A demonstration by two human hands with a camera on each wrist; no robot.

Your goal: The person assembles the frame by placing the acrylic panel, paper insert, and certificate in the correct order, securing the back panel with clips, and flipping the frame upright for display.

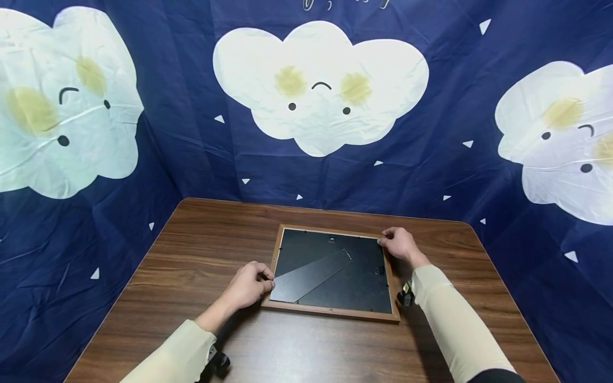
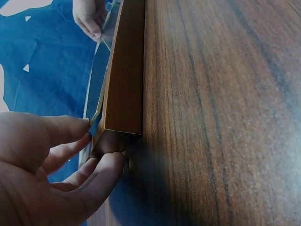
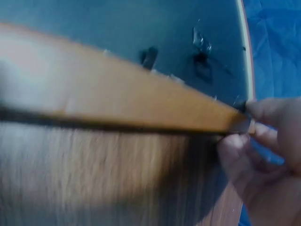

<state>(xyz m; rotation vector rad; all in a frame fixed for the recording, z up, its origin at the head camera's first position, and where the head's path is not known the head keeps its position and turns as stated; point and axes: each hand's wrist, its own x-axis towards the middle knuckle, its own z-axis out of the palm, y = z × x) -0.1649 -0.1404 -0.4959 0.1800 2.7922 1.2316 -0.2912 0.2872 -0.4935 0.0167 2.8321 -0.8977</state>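
Note:
A wooden picture frame (image 1: 330, 311) lies face down on the table, with its black backing board (image 1: 301, 244) upward. Across the board slants a grey-black stand leg (image 1: 311, 276), its wide end at the lower left. My left hand (image 1: 246, 286) grips the frame's left side near the lower corner; in the left wrist view, the left hand (image 2: 51, 165) has its fingers at that corner. My right hand (image 1: 401, 244) pinches the upper right corner, with thumb and fingers at the edge in the right wrist view, where the right hand (image 3: 273, 160) is partly cut off.
The brown wood-grain table (image 1: 201, 239) reaches back to a dark blue cloth (image 1: 191, 159) printed with white clouds, which also hangs at both sides. A small metal hanger (image 1: 332, 239) sits near the board's top edge, another dark fitting (image 1: 380, 270) near its right.

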